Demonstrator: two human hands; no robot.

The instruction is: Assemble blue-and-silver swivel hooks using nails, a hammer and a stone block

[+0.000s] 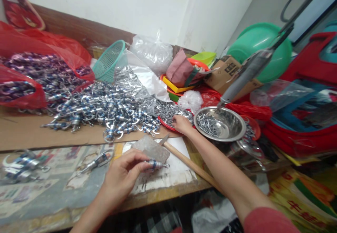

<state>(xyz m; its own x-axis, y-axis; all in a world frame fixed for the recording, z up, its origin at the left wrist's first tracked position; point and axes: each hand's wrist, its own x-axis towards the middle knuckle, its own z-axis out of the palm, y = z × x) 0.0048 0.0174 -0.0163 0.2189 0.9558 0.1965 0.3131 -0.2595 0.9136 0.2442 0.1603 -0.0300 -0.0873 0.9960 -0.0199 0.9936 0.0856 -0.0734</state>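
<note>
Pinched between the thumb and fingers of my left hand (126, 171) is a silver-and-blue metal fitting (158, 164), cylindrical, with a small eye at its right end. It is just in front of a grey block (152, 148) on the bench. My right hand (182, 124) reaches over a red tray (165, 125) of small metal parts (170, 111), fingers bent together at the parts; what they hold, if anything, is hidden. Beneath my right forearm lies a wooden-handled hammer (186, 161), its head partly hidden beside the block.
A big pile of similar hooked fittings (97, 103) covers the cardboard, with purple ones in a red bag (39, 96). A few fittings (23, 166) lie at left. A steel bowl (237, 134) of pins stands right, under a grey metal arm (244, 71).
</note>
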